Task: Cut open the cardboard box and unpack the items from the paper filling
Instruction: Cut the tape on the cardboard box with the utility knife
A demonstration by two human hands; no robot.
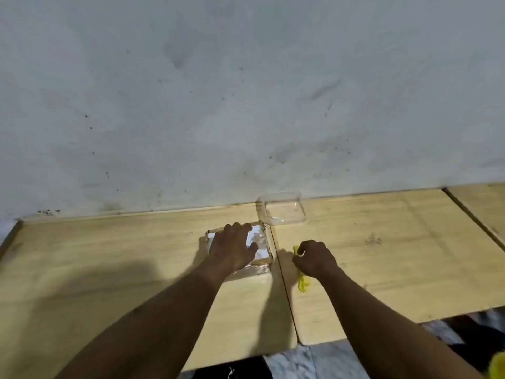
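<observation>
A small, flat cardboard box (240, 248) lies on the wooden desk (109, 258), near the middle and just left of the seam between 2 desk panels. It is wrapped in shiny clear tape, with a white label on its top face; its brown edges show along the right and near sides. It looks sealed.

The left hand (232, 248) lies palm down on top of the box, fingers spread flat toward the far edge, thumb pointing right across the label. Its grip is wide, pressing rather than clasping. The forearm reaches in from the lower left.

The right hand (314, 258) is just right of the seam, apart from the box, curled into a fist around a yellow-handled tool (303, 283). Yellow shows above the knuckles and below the wrist; whether it is a knife or scissors cannot be told.

Beyond the box, against the stained wall (246, 91), sits a clear plastic container (284, 209).
</observation>
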